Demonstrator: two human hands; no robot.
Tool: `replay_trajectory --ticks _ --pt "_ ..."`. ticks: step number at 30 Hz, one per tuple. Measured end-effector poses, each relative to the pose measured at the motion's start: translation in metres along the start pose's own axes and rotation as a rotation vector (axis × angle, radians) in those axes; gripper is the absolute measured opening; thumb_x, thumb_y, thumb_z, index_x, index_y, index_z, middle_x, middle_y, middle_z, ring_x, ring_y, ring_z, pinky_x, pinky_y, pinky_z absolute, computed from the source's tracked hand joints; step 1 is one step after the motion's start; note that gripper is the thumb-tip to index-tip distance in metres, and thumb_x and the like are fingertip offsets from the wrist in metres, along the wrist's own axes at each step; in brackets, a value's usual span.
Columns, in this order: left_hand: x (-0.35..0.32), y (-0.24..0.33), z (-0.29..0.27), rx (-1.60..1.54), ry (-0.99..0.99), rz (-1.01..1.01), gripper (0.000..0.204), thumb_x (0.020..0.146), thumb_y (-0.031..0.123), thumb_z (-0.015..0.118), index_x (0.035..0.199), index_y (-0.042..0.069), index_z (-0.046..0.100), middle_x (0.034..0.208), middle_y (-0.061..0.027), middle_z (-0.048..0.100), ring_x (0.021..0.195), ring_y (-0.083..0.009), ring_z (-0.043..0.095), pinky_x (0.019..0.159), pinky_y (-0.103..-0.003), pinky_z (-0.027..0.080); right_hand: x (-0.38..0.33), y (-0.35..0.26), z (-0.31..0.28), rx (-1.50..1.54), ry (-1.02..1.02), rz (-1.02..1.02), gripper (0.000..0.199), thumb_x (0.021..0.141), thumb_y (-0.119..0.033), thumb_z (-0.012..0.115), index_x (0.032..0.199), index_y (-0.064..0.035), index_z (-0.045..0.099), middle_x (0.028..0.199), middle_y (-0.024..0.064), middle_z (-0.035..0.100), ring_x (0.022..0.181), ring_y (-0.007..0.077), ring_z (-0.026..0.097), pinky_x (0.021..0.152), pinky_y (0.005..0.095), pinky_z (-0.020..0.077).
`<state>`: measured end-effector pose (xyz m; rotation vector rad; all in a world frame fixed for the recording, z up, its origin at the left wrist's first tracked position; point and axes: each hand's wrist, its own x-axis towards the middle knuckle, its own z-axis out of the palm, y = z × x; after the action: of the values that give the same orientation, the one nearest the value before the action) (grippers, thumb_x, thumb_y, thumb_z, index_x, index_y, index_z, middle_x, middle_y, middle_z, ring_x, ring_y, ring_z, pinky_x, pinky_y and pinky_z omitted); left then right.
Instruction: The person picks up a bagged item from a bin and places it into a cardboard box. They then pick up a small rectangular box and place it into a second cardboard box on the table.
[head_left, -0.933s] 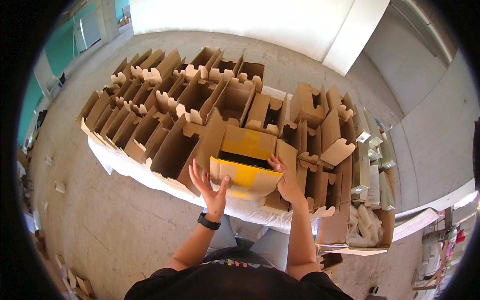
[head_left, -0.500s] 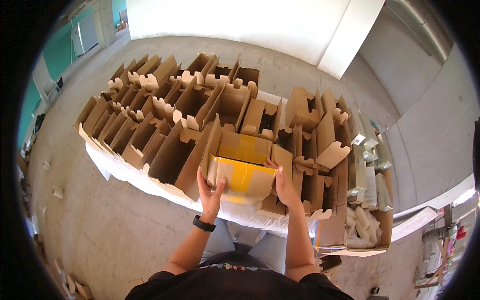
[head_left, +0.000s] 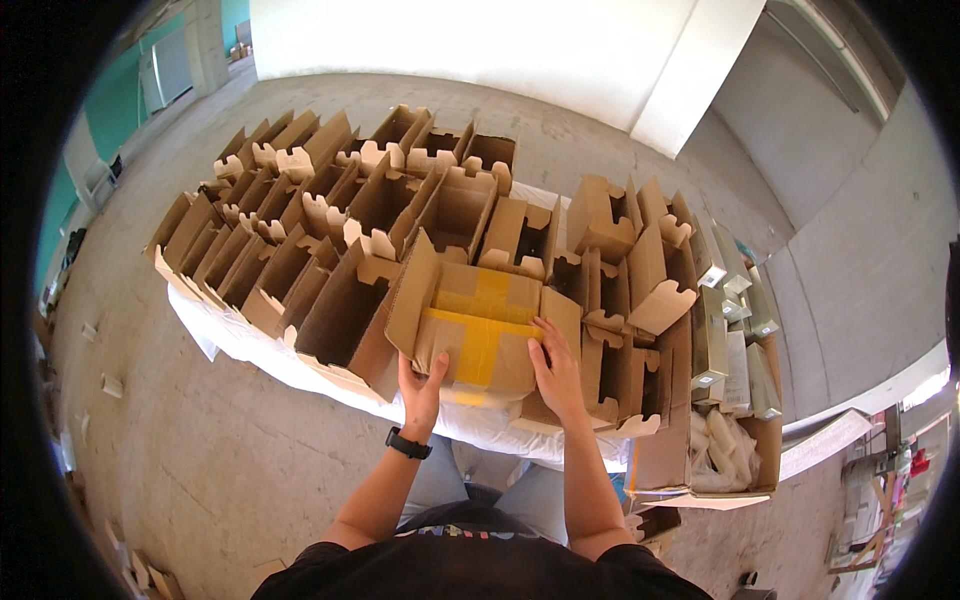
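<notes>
Open cartons crowd the white-covered table (head_left: 230,335); the left hand (head_left: 420,385) and the right hand (head_left: 556,370) grip the taped box (head_left: 475,330) between them, fingers pressed on its near sides.

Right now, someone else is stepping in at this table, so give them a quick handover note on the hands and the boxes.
Left hand: pressed against the near left side of the cardboard box, a black watch on that wrist.
Right hand: flat on the box's right side.
The box sits at the near edge of the white-covered table, its upturned face closed and crossed with yellow tape.
Done: that face is taped.
Left: rows of open boxes fill the table behind, none taped. A carton of small packages stands at the right.
</notes>
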<state>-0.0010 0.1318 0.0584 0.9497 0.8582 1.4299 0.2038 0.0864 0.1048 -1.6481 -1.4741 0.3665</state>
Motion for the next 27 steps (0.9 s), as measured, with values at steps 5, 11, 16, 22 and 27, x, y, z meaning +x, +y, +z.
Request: replay_trajectory --ticks 5,11,16,22,27 --pt "0.001 -0.005 -0.002 0.014 0.019 0.006 0.052 0.088 0.016 0.070 0.131 0.003 0.043 0.118 -0.0051 0.056 0.106 -0.0141 0.052 0.092 -0.027 0.042 -0.004 -0.010 0.006 0.035 0.159 0.031 0.038 0.095 -0.021 0.055 0.124 0.0030 0.053 0.129 0.0200 0.055 0.125 0.0349 0.048 0.105 0.0407 0.0373" --pt "-0.003 -0.005 -0.006 -0.004 0.032 0.022 0.051 0.088 0.011 0.069 0.132 0.004 0.044 0.119 -0.0045 0.056 0.108 -0.0150 0.052 0.093 -0.028 0.041 -0.036 -0.040 0.023 -0.228 0.303 -0.242 0.037 0.091 -0.012 0.056 0.127 -0.0020 0.054 0.131 0.0183 0.053 0.122 0.0331 0.051 0.104 0.0437 0.0381" --pt "-0.004 -0.004 -0.003 0.013 0.029 0.018 0.051 0.088 0.011 0.068 0.133 0.004 0.044 0.120 -0.0053 0.056 0.109 -0.0157 0.052 0.094 -0.029 0.042 -0.055 -0.038 0.039 -0.402 0.124 -0.325 0.039 0.090 -0.014 0.056 0.127 -0.0014 0.053 0.136 0.0174 0.049 0.124 0.0336 0.049 0.105 0.0459 0.0368" --pt "0.001 -0.008 -0.006 0.002 0.001 0.017 0.052 0.088 0.011 0.067 0.134 0.003 0.043 0.122 -0.0065 0.056 0.111 -0.0165 0.052 0.096 -0.029 0.041 -0.043 -0.042 0.036 -0.341 0.133 -0.222 0.047 0.089 -0.013 0.057 0.134 -0.0013 0.047 0.145 0.0186 0.039 0.132 0.0375 0.040 0.106 0.0450 0.0344" --pt "0.002 -0.005 -0.004 -0.022 -0.011 0.011 0.053 0.089 0.011 0.067 0.134 0.003 0.042 0.124 -0.0071 0.054 0.113 -0.0171 0.051 0.097 -0.029 0.041 -0.004 -0.052 0.025 -0.422 0.198 -0.230 0.061 0.088 -0.011 0.059 0.142 -0.0009 0.035 0.151 0.0182 0.029 0.138 0.0366 0.031 0.109 0.0452 0.0309"
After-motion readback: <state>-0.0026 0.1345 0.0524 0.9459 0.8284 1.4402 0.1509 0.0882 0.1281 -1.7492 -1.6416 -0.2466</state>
